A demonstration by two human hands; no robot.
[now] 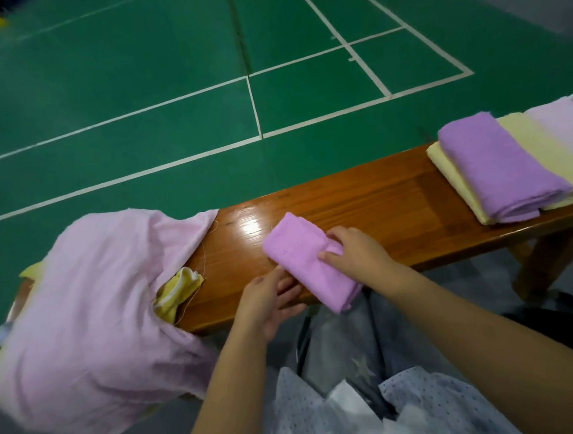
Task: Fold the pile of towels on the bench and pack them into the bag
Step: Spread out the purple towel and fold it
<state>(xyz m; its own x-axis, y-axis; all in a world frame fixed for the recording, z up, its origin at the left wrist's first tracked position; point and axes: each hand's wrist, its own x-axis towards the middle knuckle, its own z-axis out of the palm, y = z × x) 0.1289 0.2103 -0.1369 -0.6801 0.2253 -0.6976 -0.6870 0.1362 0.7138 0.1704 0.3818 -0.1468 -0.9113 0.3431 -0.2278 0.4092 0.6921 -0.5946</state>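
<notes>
Grey bag (345, 349) sat nearest, below worktop (360, 193) edge. Left hand (266, 299) flat, fingers loosely spread beside folded pink towel (305, 259); right hand (356, 253) pinched it. Likely next: drop into bag. Unfolded pile (94, 310) left, folded stack (508, 168) right.

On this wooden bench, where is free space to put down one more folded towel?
Bare wooden bench lies between the small folded pink towel and the stacked purple and yellow towels. The end under the loose pale pink cloth is crowded.
</notes>
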